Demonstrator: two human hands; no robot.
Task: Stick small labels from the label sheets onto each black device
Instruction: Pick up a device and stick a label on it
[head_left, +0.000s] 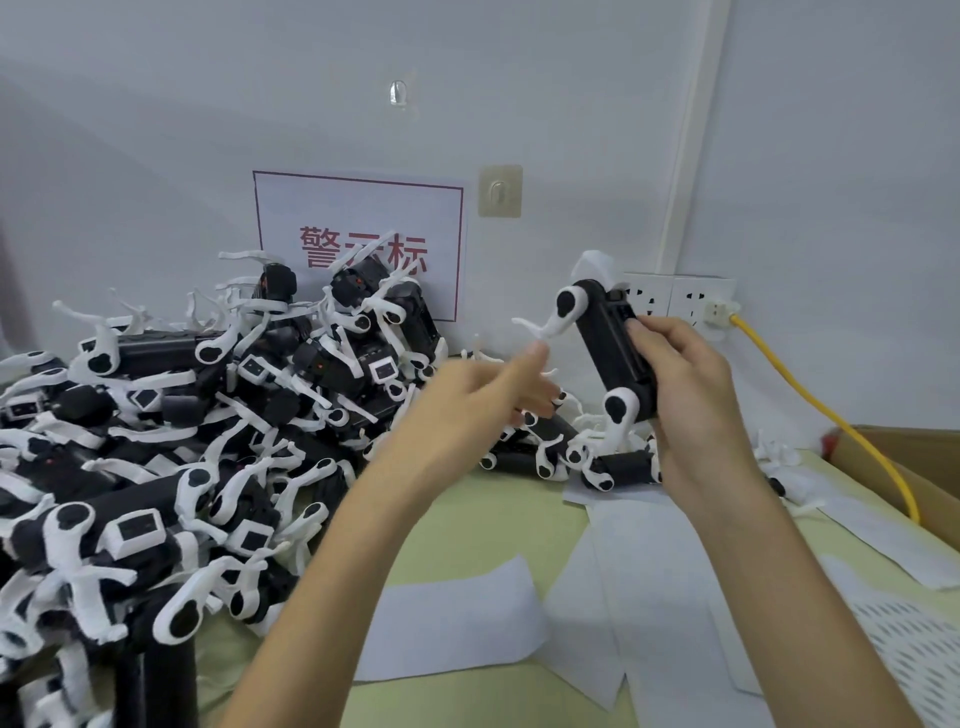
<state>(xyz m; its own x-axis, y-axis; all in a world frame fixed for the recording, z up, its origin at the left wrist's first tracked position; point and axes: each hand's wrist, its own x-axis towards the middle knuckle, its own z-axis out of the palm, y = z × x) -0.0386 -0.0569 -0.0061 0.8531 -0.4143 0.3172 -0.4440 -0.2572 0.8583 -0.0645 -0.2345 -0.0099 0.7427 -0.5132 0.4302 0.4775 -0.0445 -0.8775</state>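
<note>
Evidently mid-batch: right hand (685, 379) grips black device (610, 348), raised at right; left hand (483, 400) beside it, blurred, grasp untellable. Pile of devices (156, 499) at left likely awaits labels; label sheets (452, 618) near, on desk (498, 525).

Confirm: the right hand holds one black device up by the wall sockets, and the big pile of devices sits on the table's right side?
Not quite. In the head view the pile of devices lies on the left side of the table, not the right. The rest holds: the right hand grips one black device up by the wall sockets.
</note>
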